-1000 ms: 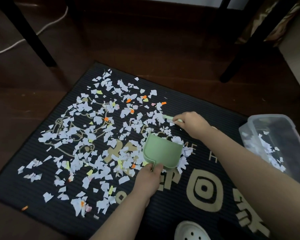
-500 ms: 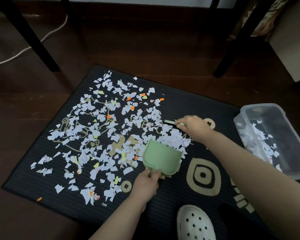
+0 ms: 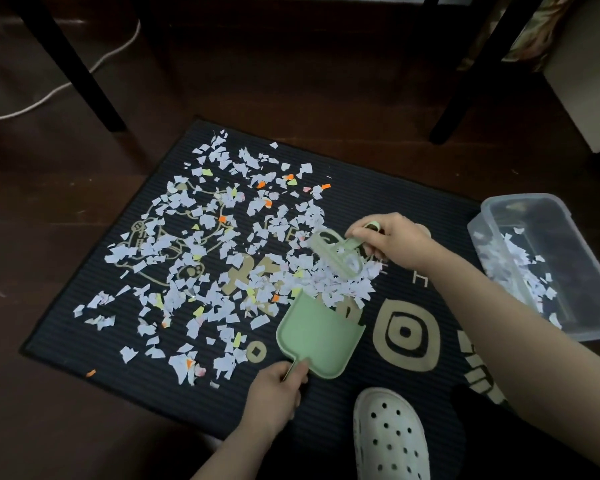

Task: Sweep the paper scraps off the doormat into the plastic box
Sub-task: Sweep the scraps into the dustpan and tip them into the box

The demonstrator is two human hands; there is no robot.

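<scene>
Head view: left hand (image 3: 274, 386) grips dustpan (image 3: 317, 341), right hand (image 3: 395, 242) grips brush (image 3: 336, 254), scraps (image 3: 336, 289) piled between.

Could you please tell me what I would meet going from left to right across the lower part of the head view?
A stray orange scrap on the floor → the left hand, gripping the dustpan handle → a white shoe → the plastic box.

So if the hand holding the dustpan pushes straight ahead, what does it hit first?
Probably the heap of paper scraps at the open edge of the dustpan, ahead of the left hand; the brush sits just beyond.
</scene>
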